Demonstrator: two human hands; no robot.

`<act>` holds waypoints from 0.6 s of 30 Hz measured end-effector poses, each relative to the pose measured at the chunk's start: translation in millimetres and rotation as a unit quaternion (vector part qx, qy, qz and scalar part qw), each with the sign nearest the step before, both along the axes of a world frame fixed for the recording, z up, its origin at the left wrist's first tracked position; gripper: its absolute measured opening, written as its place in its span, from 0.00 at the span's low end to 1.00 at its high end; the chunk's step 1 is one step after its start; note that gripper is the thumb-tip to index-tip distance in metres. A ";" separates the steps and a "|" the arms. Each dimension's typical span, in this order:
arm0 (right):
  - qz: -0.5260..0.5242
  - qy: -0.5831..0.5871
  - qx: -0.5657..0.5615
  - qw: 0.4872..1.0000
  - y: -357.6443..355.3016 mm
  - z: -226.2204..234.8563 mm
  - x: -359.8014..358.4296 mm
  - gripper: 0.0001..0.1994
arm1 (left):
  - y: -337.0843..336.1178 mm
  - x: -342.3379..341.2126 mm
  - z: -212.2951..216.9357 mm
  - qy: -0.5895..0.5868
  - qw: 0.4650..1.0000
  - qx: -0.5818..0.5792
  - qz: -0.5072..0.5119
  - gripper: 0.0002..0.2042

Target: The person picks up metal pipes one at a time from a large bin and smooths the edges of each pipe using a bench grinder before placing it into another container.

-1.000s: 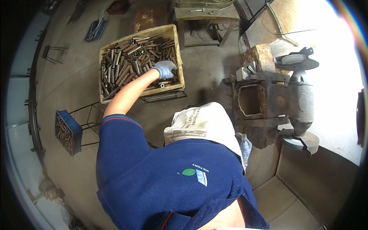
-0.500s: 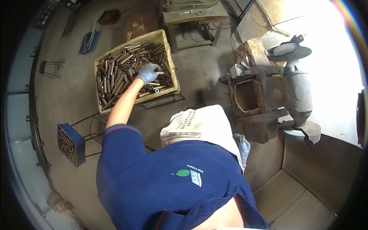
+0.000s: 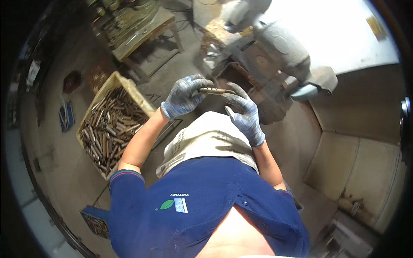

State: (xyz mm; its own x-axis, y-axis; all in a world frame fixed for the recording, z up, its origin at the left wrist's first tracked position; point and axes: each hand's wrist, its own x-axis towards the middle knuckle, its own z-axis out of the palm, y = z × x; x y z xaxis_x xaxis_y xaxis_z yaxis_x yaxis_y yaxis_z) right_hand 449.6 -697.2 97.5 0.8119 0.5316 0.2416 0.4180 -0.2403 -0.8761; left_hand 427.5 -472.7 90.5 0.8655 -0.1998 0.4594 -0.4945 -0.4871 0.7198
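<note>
A short metal tube lies level between my two gloved hands, above the apron at my waist. My left hand is closed on its left end, fingers over the top. At the other end, the fingers of my right hand curl against the tube, with the thumb lower down. To the left stands a large yellowish bin heaped with similar metal tubes. Beyond my right hand is a bench grinder, its pale grinding wheel on the near side.
A rusty stand carries the grinder. Behind the bin is a worktable with tools on it. A small blue bin with small metal parts sits at lower left. Panels border the right side.
My left hand has come out of the yellowish bin with a tube and moved right. My right hand has risen from my side to meet it. The view has turned toward the grinder.
</note>
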 end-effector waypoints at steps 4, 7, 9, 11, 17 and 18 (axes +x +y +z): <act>-0.011 0.066 0.021 0.998 -31.3 -14.6 -1.5 0.11 | -34.9 22.0 -8.9 0.142 0.953 -0.241 -0.116 0.14; -0.028 0.084 0.039 0.995 -37.8 -23.6 -6.6 0.08 | -55.1 40.4 -18.0 0.361 0.839 -0.373 -0.165 0.19; -0.075 0.055 0.041 0.995 -43.2 -17.3 -12.3 0.07 | -77.5 46.8 -29.6 0.420 0.743 -0.480 -0.204 0.21; -0.128 -0.023 -0.015 0.991 -44.0 0.4 -12.6 0.10 | -101.0 48.2 -40.8 0.465 0.644 -0.560 -0.237 0.22; -0.210 -0.080 -0.141 0.964 -51.9 3.4 -16.2 0.16 | -142.1 67.1 -57.9 0.514 0.641 -0.519 -0.235 0.21; -0.188 -0.019 -0.061 0.980 -58.5 3.7 -14.2 0.16 | -143.3 71.7 -59.6 0.527 0.632 -0.516 -0.237 0.20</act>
